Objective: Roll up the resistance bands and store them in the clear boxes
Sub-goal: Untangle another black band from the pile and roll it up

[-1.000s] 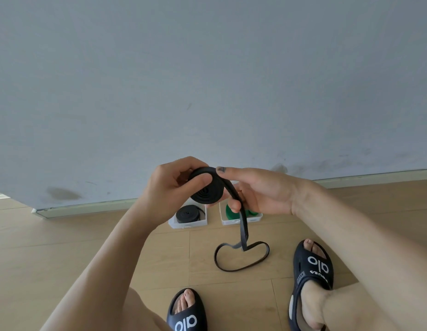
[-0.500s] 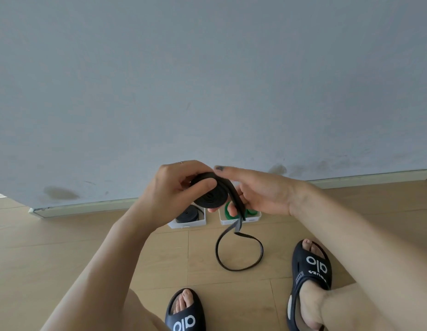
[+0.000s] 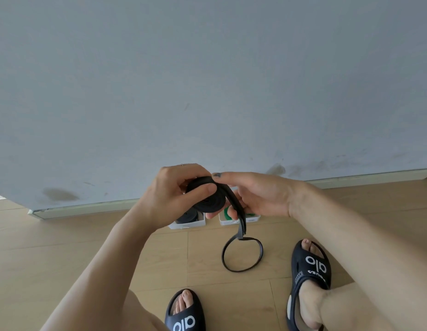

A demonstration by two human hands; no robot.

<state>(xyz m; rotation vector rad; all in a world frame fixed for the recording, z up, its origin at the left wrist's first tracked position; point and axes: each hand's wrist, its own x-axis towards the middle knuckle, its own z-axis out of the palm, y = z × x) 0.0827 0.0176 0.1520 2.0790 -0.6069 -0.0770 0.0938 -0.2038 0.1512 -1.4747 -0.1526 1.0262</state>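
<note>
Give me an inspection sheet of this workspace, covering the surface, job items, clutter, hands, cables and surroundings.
Surface: wooden floor, light planks.
Job's things: black resistance band, partly coiled, with its loose tail looped down at the floor; left clear box holds a black roll; right clear box holds a green band.
Clutter: nothing seen.
Hands: left hand grips the coil; right hand holds the band beside it.
Cables: nothing seen.
Surroundings: grey wall with scuffs, baseboard, black slides on both feet.
</note>
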